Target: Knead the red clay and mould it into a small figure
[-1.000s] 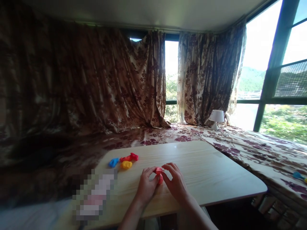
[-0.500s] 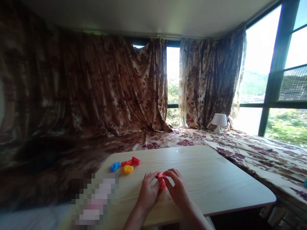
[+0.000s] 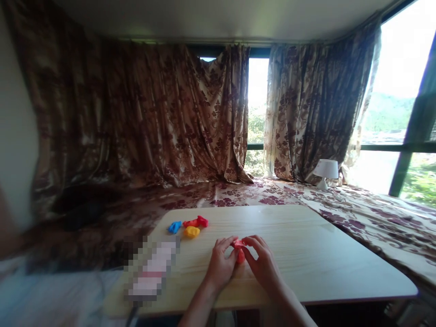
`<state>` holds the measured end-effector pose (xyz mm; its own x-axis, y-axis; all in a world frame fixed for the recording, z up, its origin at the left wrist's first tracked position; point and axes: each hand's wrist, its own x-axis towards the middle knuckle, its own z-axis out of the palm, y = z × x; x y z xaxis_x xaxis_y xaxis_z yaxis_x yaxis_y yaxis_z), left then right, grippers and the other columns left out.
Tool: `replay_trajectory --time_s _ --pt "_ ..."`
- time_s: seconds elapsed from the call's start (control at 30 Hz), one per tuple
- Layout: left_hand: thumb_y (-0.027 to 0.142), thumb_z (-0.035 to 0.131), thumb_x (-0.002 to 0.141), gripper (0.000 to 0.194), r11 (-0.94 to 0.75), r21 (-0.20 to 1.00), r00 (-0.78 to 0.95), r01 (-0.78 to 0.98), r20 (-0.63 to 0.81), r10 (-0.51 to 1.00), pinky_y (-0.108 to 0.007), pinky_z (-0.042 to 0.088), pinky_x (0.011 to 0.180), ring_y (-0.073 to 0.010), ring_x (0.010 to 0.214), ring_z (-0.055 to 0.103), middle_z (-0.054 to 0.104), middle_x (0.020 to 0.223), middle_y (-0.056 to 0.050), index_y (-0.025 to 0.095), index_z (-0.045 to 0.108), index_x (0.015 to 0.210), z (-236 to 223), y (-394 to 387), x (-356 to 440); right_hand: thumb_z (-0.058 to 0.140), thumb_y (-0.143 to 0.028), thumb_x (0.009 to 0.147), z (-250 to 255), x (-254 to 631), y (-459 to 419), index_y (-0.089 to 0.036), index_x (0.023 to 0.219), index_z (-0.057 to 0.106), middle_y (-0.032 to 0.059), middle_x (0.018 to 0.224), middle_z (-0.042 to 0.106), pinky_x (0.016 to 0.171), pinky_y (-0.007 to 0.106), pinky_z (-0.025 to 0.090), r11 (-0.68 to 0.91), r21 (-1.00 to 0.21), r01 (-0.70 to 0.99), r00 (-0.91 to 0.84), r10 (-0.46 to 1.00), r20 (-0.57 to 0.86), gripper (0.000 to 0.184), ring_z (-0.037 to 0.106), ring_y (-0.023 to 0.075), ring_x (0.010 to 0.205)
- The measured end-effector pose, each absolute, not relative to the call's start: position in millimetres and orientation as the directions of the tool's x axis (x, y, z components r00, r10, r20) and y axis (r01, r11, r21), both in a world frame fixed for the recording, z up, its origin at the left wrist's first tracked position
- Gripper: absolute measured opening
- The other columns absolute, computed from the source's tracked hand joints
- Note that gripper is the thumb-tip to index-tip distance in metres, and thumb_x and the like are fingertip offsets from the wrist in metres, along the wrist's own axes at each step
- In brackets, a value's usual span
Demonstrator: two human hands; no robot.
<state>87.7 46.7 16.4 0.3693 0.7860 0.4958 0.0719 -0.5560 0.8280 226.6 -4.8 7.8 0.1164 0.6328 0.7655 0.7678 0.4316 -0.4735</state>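
Head view | flat red dough-like piece (image 3: 239, 244), long axis hand-to-hand | left hand (image 3: 219, 265), right hand (image 3: 266, 265): fingers narrow, pinching opposite ends | round red lump (image 3: 240, 257) just below, above wooden tabletop (image 3: 316, 254)

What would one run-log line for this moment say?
left hand: on red piece | right hand: on same piece | blue lump, yellow lump: on table

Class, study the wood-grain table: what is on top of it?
A blue lump, a yellow lump, red lumps and a pixelated item. The left hand and right hand pinch red material; what their fingers cover cannot be seen.
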Motion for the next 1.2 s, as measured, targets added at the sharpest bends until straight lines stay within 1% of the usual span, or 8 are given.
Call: replay_trajectory --time_s 0.2,0.33,0.5,0.6,0.77,0.9,1.07,1.2 --pt "0.021 0.057 0.076 0.030 -0.547 0.833 0.367 0.075 0.488 0.792 -0.038 0.040 0.098 -0.0205 0.102 0.056 0.064 0.103 -0.007 0.022 0.068 0.104 19.9 45.8 87.8 0.055 -0.017 0.083 8.4 226.5 -5.3 -0.022 0.099 0.060 0.0057 0.092 0.062 0.078 0.034 0.049 0.419 -0.457 0.785 0.127 0.613 0.780 0.017 0.057 0.0209 0.086" --pt "0.021 0.058 0.075 0.030 -0.553 0.830 0.363 0.077 0.493 0.790 -0.038 0.041 0.097 -0.0209 0.101 0.057 0.064 0.103 -0.007 0.023 0.068 0.103 19.4 47.4 88.4 0.056 -0.018 0.082 7.2 227.1 -4.6 -0.023 0.102 0.060 0.0056 0.093 0.063 0.079 0.035 0.049 0.413 -0.436 0.800 0.111 0.612 0.783 0.021 0.058 0.0210 0.088" --pt "0.022 0.060 0.073 0.029 -0.591 0.803 0.344 0.076 0.535 0.772 -0.041 0.042 0.096 -0.0216 0.100 0.057 0.066 0.100 -0.006 0.023 0.068 0.101 17.5 49.5 89.0 0.055 -0.017 0.083 9.2 226.0 -6.1 -0.023 0.100 0.061 0.0052 0.092 0.063 0.077 0.033 0.049 0.418 -0.447 0.791 0.106 0.626 0.773 0.019 0.058 0.0206 0.087" --pt "0.021 0.060 0.073 0.029 -0.602 0.793 0.337 0.087 0.546 0.767 -0.040 0.044 0.095 -0.0210 0.098 0.058 0.067 0.097 -0.006 0.022 0.068 0.101 18.1 49.1 89.2 0.055 -0.017 0.083 11.1 225.3 -7.5 -0.023 0.098 0.062 0.0048 0.091 0.063 0.077 0.033 0.049 0.413 -0.460 0.786 0.117 0.631 0.767 0.017 0.058 0.0206 0.087" --pt "0.021 0.059 0.073 0.024 -0.628 0.770 0.347 0.108 0.563 0.750 -0.040 0.046 0.091 -0.0209 0.093 0.059 0.067 0.093 -0.005 0.023 0.069 0.094 18.7 49.2 90.3 0.055 -0.015 0.083 13.1 224.3 -8.8 -0.023 0.096 0.061 0.0047 0.091 0.062 0.076 0.033 0.048 0.406 -0.469 0.784 0.123 0.640 0.759 0.017 0.057 0.0206 0.087" --pt "0.023 0.060 0.072 0.022 -0.617 0.778 0.328 0.118 0.555 0.764 -0.040 0.046 0.090 -0.0212 0.092 0.060 0.067 0.092 -0.005 0.023 0.070 0.091 16.1 51.4 91.1 0.054 -0.014 0.082 12.5 224.1 -8.0 -0.023 0.095 0.062 0.0045 0.090 0.063 0.076 0.033 0.048 0.412 -0.468 0.782 0.119 0.639 0.760 0.018 0.057 0.0203 0.086" --pt "0.026 0.061 0.071 0.026 -0.574 0.811 0.307 0.116 0.520 0.797 -0.038 0.046 0.091 -0.0209 0.093 0.060 0.066 0.094 -0.005 0.022 0.069 0.095 13.5 53.1 91.1 0.054 -0.013 0.081 7.7 226.7 -4.8 -0.022 0.100 0.062 0.0048 0.090 0.063 0.076 0.032 0.049 0.415 -0.471 0.779 0.140 0.617 0.775 0.023 0.058 0.0200 0.086" --pt "0.025 0.062 0.071 0.026 -0.576 0.807 0.306 0.130 0.520 0.798 -0.038 0.045 0.092 -0.0208 0.094 0.061 0.066 0.094 -0.006 0.021 0.069 0.096 13.3 53.2 91.0 0.054 -0.013 0.081 7.2 227.3 -5.2 -0.022 0.096 0.063 0.0037 0.086 0.063 0.073 0.031 0.048 0.387 -0.486 0.784 0.153 0.638 0.755 0.020 0.058 0.0191 0.081"
